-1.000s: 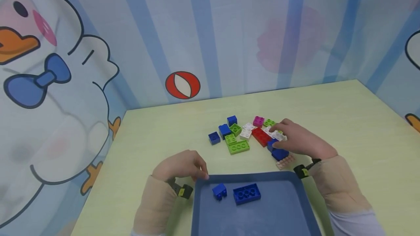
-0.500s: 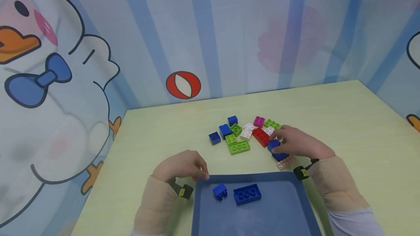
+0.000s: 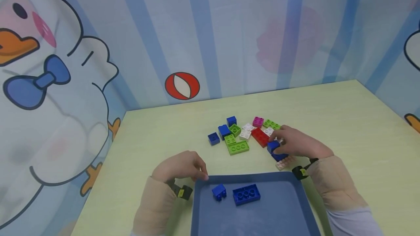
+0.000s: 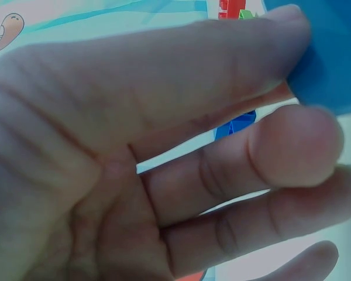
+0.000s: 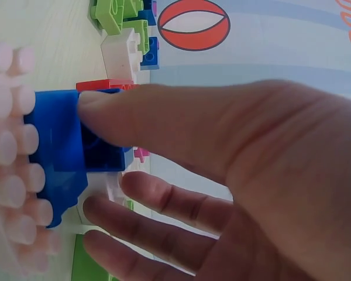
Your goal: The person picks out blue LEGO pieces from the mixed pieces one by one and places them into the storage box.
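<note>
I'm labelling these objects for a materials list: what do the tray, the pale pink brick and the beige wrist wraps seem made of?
Tray: probably plastic, smooth with a dull sheen; it has a seamless raised rim and rounded corners.
Pale pink brick: likely hard plastic, satin, with evenly moulded studs.
Beige wrist wraps: perhaps fabric, matte and softly creased; exact fibre unclear.

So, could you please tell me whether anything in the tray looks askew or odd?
Yes, slightly: in the tray, the longer blue brick lies upside down, its hollow underside showing, and the smaller blue brick lies tipped on its side, studs not facing up. I see no damage.
</note>
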